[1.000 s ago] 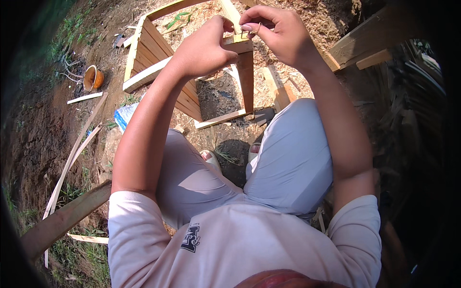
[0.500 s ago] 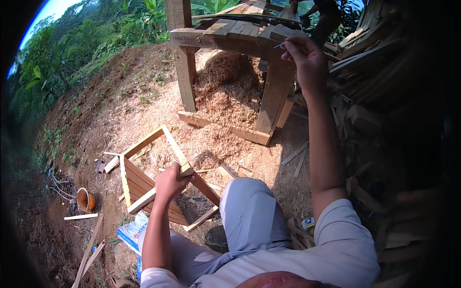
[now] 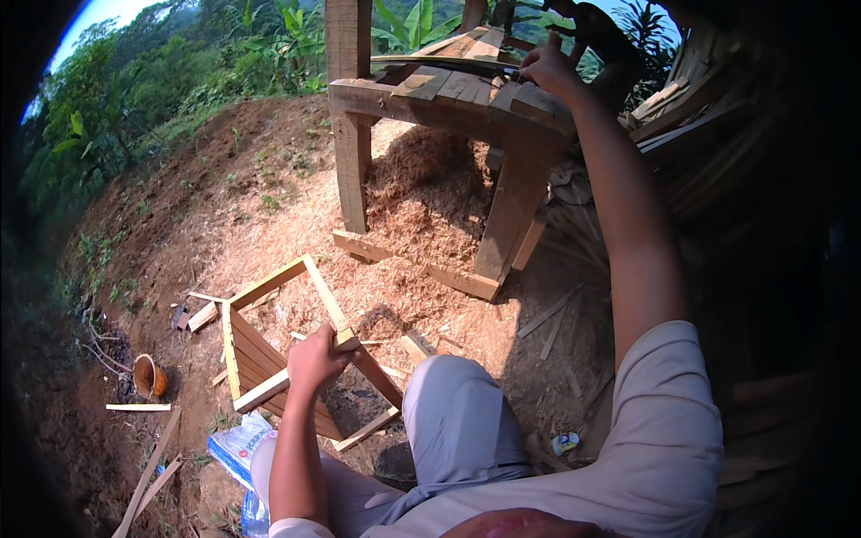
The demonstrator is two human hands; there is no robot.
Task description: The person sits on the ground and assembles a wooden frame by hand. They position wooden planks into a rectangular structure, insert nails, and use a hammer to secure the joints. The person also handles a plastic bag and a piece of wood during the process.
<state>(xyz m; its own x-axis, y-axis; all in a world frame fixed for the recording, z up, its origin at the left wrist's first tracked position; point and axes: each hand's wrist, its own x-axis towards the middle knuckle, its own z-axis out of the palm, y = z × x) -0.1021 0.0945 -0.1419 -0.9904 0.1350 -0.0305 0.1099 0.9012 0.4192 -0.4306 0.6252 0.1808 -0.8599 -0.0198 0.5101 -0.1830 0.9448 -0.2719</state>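
Observation:
My left hand [image 3: 318, 360] is closed around a corner of a pale wooden frame [image 3: 326, 291], which stands tilted beside my left knee. One side of that frame carries a slatted panel [image 3: 267, 366] of reddish-brown boards. My right arm stretches far forward, and my right hand [image 3: 551, 72] is over the top of a rough wooden workbench [image 3: 421, 103]. Its fingers are pinched together low over the boards there; whatever they hold is too small to make out.
Wood shavings [image 3: 420, 193] heap up under the bench and spread over the soil. At left lie an orange-brown bucket [image 3: 150, 377] and loose wood strips [image 3: 148, 475]. A blue-and-white bag [image 3: 240, 451] rests by my left leg. Stacked planks [image 3: 708, 99] and another person [image 3: 605, 45] are beyond the bench.
My right hand has moved forward and up, from the bench's near edge to over its top. A thin dark pointed piece showed in its fingers earlier. My left hand keeps its grip on the frame.

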